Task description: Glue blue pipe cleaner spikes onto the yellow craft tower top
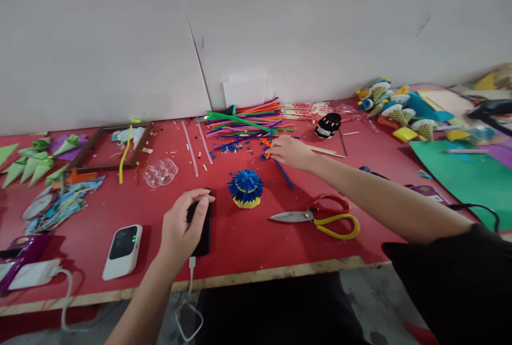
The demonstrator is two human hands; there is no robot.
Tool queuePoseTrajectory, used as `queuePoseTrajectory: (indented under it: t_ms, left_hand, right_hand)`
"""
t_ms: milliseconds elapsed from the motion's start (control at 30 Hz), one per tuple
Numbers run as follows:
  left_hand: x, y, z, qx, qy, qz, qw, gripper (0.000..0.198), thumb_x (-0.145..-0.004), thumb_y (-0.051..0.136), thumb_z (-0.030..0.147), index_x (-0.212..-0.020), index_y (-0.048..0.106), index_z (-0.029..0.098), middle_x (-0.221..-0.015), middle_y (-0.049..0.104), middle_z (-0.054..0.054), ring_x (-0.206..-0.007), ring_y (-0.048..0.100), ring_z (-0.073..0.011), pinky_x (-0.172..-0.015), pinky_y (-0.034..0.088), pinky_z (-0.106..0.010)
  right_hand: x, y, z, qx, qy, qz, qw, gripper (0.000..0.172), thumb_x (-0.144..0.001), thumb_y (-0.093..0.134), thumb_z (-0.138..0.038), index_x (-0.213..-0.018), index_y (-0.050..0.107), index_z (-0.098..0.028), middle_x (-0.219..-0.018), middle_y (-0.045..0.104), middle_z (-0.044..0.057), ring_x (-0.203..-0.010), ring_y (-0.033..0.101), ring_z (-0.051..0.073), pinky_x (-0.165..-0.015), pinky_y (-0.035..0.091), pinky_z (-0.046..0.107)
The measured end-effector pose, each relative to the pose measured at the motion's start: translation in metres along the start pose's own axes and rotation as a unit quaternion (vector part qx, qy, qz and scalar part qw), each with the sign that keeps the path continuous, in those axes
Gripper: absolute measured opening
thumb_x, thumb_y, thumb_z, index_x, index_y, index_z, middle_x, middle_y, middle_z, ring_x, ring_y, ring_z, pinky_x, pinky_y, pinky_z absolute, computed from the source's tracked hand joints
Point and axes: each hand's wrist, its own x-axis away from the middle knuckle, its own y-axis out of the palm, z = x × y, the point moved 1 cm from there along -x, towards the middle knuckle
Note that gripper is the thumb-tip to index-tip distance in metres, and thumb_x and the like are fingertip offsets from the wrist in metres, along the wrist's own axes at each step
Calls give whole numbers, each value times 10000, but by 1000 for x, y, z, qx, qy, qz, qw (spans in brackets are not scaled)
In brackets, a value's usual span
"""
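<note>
My left hand (186,219) is over a black smartphone (203,233), its fingers curled and the thumb tip close to the fingertips. Anything between them is too small to make out. My right hand (290,152) reaches to the middle of the table, fingertips drawn together at small orange and blue bits (265,143). What they pinch is hidden. A blue pipe cleaner (285,176) sticks out below that hand. Between my hands stands a small blue spiky piece with a yellow base (246,187). Scissors (312,216) with red and yellow handles lie open to its right.
Behind lies a pile of coloured pipe cleaners (244,121), with a black-and-white beaded object (328,125) nearby. A clear palette (160,173), brown frame (108,145) and white device (122,251) are left. Green sheet (452,179) and small ornaments (394,105) lie right.
</note>
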Motion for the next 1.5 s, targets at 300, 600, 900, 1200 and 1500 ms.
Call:
queuePoseTrajectory:
  t_ms: [300,600,900,1200,1500]
  left_hand:
    - [5,-3,-3,78,-37,21,996,343,-1046,490,473,-1039,716,215,-914,837,-42,-924,790,-195,-871,578,-307]
    - [10,5,-2,118,-53,23,991,341,-1025,526,485,-1024,710,198,-866,835,-57,-803,785,-195,-733,579,-296]
    - [-17,-9,17,147,-23,94,984,164,-972,651,327,-888,746,223,-787,815,-22,-765,773,-184,-751,605,-307]
    - [-110,-6,87,384,165,114,901,210,-980,648,126,-869,804,212,-723,786,26,-668,716,-94,-674,563,-225]
    - [-117,5,84,187,112,-79,973,436,-1010,578,602,-885,767,229,-785,761,-44,-614,626,-160,-531,449,-296]
  right_hand:
    - [0,11,10,43,-74,23,996,258,-901,580,-165,-1037,793,-216,-1250,734,142,-1268,590,324,-1108,465,541]
    - [-7,11,-4,-31,-91,129,987,157,-883,605,-254,-812,743,-232,-1013,798,105,-1072,707,271,-1020,554,481]
    - [-12,-80,-59,-198,-61,482,851,231,-1021,597,-528,-1088,642,-312,-968,747,18,-903,729,185,-860,609,384]
    - [-52,-61,-31,-456,5,364,812,407,-846,753,-672,-943,669,-286,-710,619,-56,-627,568,109,-643,536,271]
    - [-4,-88,-102,-321,-32,169,931,142,-970,593,-166,-1021,721,-198,-911,766,10,-789,673,119,-684,505,251]
